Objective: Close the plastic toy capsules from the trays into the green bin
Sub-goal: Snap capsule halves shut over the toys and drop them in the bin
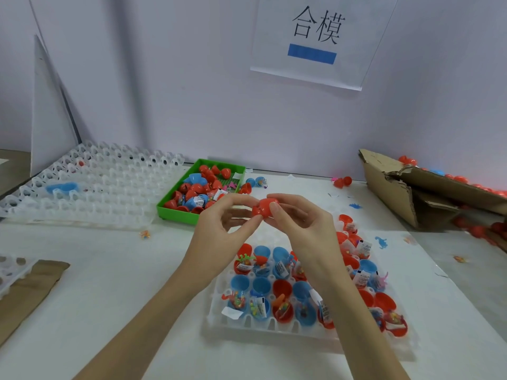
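Observation:
A red capsule [264, 208] is held above the table between both hands. My left hand [219, 234] pinches its left side with thumb and fingertips. My right hand [299, 226] grips its right side, thumb on the front. Below the hands a clear tray [238, 322] holds several open red and blue capsule halves with small toys and paper slips. The green bin [175, 211] sits behind and to the left, holding several red and blue capsules.
A stack of empty clear trays [90, 185] lies at the far left. A torn cardboard box [428, 193] with red capsules stands at the right. Loose capsules [341, 182] and small toy bits lie on the white table. Brown paper [30, 292] lies at front left.

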`<state>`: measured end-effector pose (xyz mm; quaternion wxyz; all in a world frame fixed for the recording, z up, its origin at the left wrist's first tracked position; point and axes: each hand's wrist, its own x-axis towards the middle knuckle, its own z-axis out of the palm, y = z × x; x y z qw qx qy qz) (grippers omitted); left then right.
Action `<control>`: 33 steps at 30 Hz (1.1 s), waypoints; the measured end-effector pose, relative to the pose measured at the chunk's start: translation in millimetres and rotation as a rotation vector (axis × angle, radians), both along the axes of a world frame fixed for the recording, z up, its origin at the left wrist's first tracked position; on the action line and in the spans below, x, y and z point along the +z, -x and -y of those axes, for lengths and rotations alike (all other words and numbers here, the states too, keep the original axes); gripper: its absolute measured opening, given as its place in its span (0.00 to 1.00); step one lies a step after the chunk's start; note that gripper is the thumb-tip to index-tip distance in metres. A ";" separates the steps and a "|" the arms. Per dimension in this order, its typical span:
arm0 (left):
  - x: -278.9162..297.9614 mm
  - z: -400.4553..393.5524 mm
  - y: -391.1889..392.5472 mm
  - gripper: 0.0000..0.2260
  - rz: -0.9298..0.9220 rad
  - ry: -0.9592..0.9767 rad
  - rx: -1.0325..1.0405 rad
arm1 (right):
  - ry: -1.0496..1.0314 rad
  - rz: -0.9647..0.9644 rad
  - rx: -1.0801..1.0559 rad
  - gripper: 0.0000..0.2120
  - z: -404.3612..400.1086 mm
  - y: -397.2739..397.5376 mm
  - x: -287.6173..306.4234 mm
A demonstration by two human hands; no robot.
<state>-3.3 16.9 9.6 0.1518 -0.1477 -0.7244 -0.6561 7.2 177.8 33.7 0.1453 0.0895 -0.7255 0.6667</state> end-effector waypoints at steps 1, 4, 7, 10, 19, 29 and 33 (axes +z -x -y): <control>-0.3 -0.5 -0.3 0.13 0.024 -0.047 -0.010 | 0.010 0.008 0.000 0.06 1.0 -0.3 -0.4; 0.7 -1.9 -1.1 0.14 0.081 -0.124 -0.049 | 0.032 0.015 -0.025 0.05 4.1 -1.6 -1.3; 1.4 -2.7 -1.6 0.14 0.077 -0.116 -0.059 | 0.089 0.045 -0.039 0.08 6.4 -2.2 -1.9; 1.1 -1.1 -1.1 0.13 -0.009 -0.021 -0.013 | 0.181 0.101 -0.017 0.09 6.5 -3.1 -2.2; 3.5 3.0 -1.4 0.19 -0.126 0.010 0.011 | 0.097 0.040 0.014 0.06 5.2 -2.4 0.6; 7.0 8.4 -0.6 0.19 -0.169 0.191 0.013 | 0.029 0.038 0.032 0.07 6.5 -5.3 3.4; 6.5 9.2 -0.5 0.18 -0.171 0.206 -0.002 | 0.074 0.102 0.069 0.10 8.7 -6.8 5.5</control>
